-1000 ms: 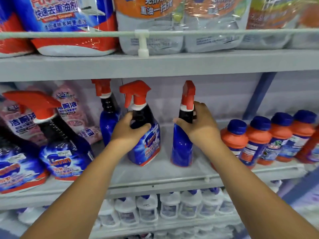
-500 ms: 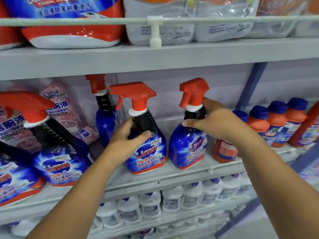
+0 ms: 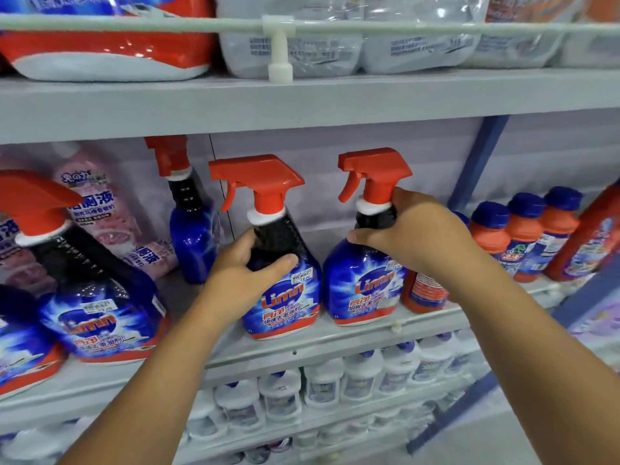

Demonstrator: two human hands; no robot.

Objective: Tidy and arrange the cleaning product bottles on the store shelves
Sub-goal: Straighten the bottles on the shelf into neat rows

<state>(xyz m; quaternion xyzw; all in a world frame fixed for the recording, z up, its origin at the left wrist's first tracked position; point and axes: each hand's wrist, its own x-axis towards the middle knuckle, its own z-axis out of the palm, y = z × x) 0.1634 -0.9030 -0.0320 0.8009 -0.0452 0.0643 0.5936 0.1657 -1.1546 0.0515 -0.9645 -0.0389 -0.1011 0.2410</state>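
Observation:
Two blue spray bottles with red trigger heads stand side by side at the front of the middle shelf, labels facing me. My left hand grips the dark neck of the left spray bottle. My right hand grips the neck of the right spray bottle just under its trigger. A third spray bottle stands further back on the shelf, turned sideways. Another spray bottle leans at the left front.
Orange bottles with blue caps line the shelf to the right, one right behind my right hand. Pink refill pouches lean at the back left. Large packs fill the top shelf behind a white rail. Small white bottles crowd the lower shelf.
The right spray bottle has been turned from side-on to label-forward and pulled beside the left one at the shelf front. The left bottle also came forward. Both hands kept their hold.

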